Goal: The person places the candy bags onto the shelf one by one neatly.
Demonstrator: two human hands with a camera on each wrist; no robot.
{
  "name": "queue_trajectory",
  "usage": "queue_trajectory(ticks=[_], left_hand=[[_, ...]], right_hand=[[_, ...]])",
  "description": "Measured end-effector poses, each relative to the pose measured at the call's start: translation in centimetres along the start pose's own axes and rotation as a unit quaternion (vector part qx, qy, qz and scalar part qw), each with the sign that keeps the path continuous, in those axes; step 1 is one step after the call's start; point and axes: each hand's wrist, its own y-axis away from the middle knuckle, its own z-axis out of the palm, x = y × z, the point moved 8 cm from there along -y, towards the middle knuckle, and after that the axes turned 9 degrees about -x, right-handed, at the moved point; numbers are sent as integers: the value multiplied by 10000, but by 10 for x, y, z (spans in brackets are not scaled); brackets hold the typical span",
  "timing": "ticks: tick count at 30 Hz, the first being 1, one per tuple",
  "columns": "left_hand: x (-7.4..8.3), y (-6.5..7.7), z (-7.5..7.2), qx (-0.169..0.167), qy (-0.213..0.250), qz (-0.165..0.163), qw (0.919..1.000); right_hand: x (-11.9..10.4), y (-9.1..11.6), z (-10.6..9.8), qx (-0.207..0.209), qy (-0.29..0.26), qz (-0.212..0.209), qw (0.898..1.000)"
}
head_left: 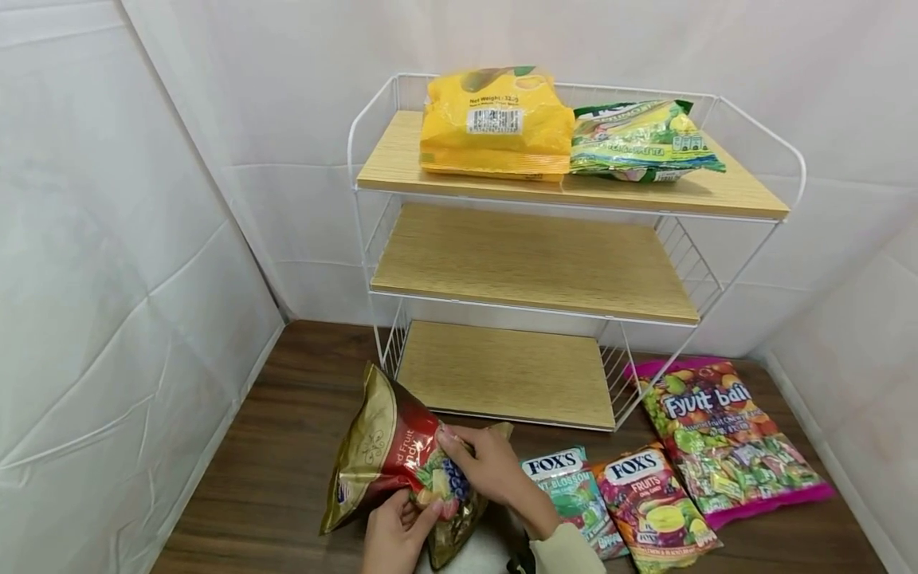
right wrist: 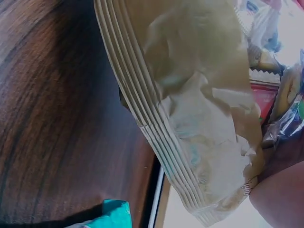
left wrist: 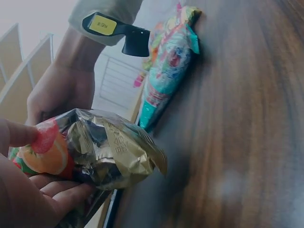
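Observation:
Both hands hold a gold and red bag of fruit candy (head_left: 380,446) tilted in front of the shelf's lower left. The left hand (head_left: 402,526) grips its near lower side, thumb on the printed fruit, and in the left wrist view its fingers (left wrist: 71,197) curl beneath the bag. On the bag's right side, the right hand (head_left: 488,466) grips it with the thumb laid across the front. The right wrist view shows the bag's ridged gold end seal (right wrist: 147,114) and wrapped candies (right wrist: 280,95) through a clear part. Some right-hand fingers are hidden behind the bag.
A three-tier rack (head_left: 534,255) stands behind, with a yellow bag (head_left: 495,127) and a green bag (head_left: 638,143) on top. On the dark wooden table (head_left: 237,478), right of the hands, lie a teal Fox's bag (head_left: 574,498), an orange Fox's bag (head_left: 653,510) and a pink-edged candy bag (head_left: 724,434).

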Motion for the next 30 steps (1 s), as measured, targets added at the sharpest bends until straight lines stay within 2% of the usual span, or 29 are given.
queue_trajectory(ticks=[2,6,14,18,23,30], left_hand=[[4,0,0,2,-122,-4,9999],[16,0,2,-92,-411,293,9987],[31,0,8,-351,-789,735,9935],[35,-4,14,-564,-766,763,9925],[40,-9,17,-572,-806,797,9919],[47,-20,17,-736,-586,1020,9903]], right_hand=[[-2,3,-5,73,-121,15,9999],[-4,10,-14,297,-473,26,9984],[1,24,-25,833,-674,176,9941],[6,28,-30,1033,-945,213,9899],[13,34,-34,1132,-1416,420,9825],[15,36,-40,1418,-1583,415,9763]])
